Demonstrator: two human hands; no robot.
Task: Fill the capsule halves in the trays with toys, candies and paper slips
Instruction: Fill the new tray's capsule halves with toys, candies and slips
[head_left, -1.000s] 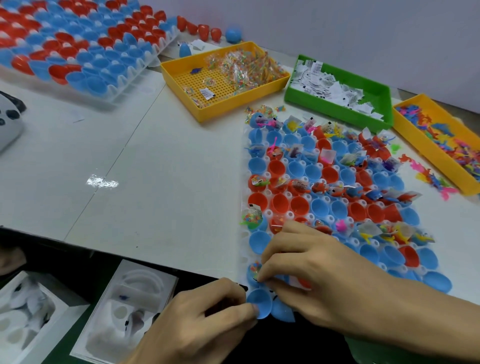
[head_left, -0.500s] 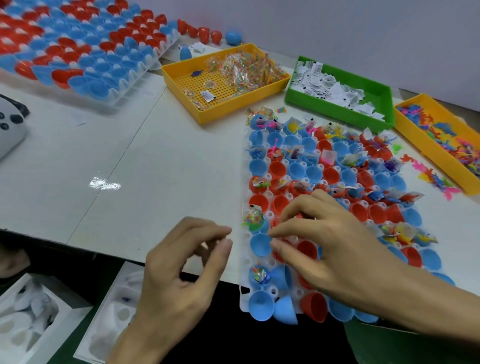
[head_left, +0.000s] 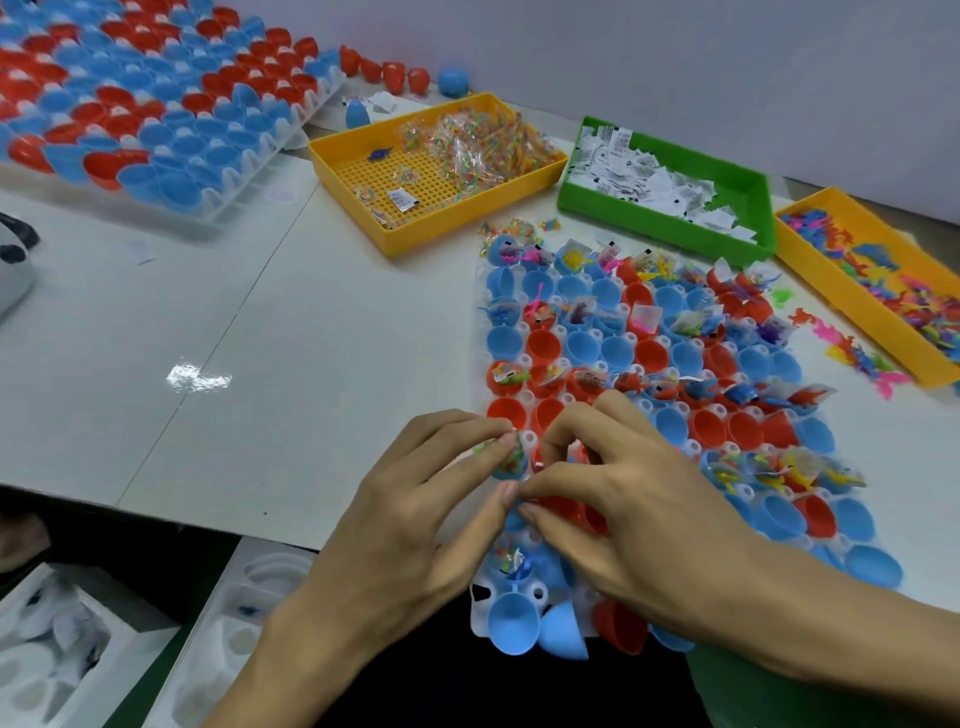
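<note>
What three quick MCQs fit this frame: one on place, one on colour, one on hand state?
1. Where is the bin of paper slips?
A. Between the two yellow bins
B. Left of the far tray
C. On the floor

2. What colour is the capsule half hanging off the near tray's front left corner?
A. Red
B. Green
C. Blue

3. What is the left hand doing?
A. Lying flat on the table
B. Pinching a small candy packet at the tray's edge
C. Reaching into a yellow bin

Key: 1 A, the green bin sits between the candy bin and the toy bin. 2 C, that half is plainly blue. 3 B, its fingertips close on the packet, beside the right hand.
</note>
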